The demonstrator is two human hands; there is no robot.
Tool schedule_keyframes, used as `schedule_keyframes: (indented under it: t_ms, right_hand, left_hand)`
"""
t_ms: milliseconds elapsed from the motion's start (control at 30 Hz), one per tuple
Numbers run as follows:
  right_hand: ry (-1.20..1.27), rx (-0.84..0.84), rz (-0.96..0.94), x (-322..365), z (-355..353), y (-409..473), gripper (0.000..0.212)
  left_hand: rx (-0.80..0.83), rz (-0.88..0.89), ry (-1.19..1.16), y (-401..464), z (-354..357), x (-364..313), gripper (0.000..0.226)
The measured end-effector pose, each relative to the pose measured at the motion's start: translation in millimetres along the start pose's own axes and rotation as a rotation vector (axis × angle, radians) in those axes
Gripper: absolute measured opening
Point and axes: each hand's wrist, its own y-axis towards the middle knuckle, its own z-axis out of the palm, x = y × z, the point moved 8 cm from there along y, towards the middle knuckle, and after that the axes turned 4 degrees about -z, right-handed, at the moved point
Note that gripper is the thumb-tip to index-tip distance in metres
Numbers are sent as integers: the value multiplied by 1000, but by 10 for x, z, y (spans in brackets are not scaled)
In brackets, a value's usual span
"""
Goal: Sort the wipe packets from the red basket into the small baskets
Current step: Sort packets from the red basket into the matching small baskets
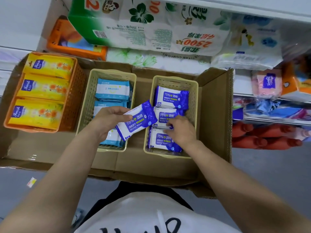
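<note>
Packet sat pinched in the left hand, tilted, just left of the cream basket, while the right hand's bent fingers pressed packets inside it.

Blue-and-white packet, beige baskets (perforated), orange basket holding yellow packets.

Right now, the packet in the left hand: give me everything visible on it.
The alcohol wipe packet is a flat soft pouch, glossy plastic by the look, white in the middle with blue ends, printed "75%" and "Alcohol Wipes". It looks sealed. The left hand pinches its left end and holds it tilted in the air over the gap between the two beige baskets. Nothing else visibly touches it.
</note>
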Motion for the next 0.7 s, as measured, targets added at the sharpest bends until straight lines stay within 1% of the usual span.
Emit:
schedule_keyframes:
  t_ms: [67, 100, 133, 167, 200, 233, 267, 300, 367, 433, 467, 500, 567, 700]
  right_hand:
    - [342, -223, 74, -3, -392, -42, 30]
    - [553, -251, 89, 17, -543, -46, 30]
    - [752, -187, 67, 92, -645, -27, 31]
    - [871, -60, 10, 218, -712, -6, 31]
    - [882, 82, -63, 344, -738, 20, 30]
    - [816, 201, -123, 442, -744, 36, 28]
    - [721, 262, -144, 464, -730, 70, 25]
    - [626, 259, -122, 407, -726, 131, 24]
    - [536, 143, -1, 179, -777, 267, 24]
    - [443, 40, 98, -46, -793, 349, 29]
    - [388, 29, 116, -112, -754, 382, 31]
    - [344, 36, 112, -141, -691, 416, 30]
    - [310, 51, 93, -143, -544, 476, 30]
    - [250, 45, 88, -109, -345, 579, 32]
  left_hand:
    - [55, 28, 116, -30, 77, -105, 24]
    - [94, 48, 181, -46, 144, -183, 22]
    - [133, 73, 241, -58, 229, -274, 20]
    - [164, 108, 287, -67, 323, -378, 20]
    - [182, 150, 313, -57, 420, -482, 21]
    - [184, 195, 330, -34, 512, -576, 25]
    - [165, 236, 339, 2, 590, -649, 30]
    - [114, 268, 343, 48, 643, -692, 35]
    - [-90, 327, 382, 137, 648, -700, 44]
    - [-283, 365, 483, 136, 630, -610, 51]
    - [-333, 359, 527, 124, 638, -521, 55]
    - [-346, 341, 546, 116, 657, -419, 58]
    - [-303, 300, 523, 134, 711, -198, 59]
    - [-188, 259, 338, 187, 745, 17, 50]
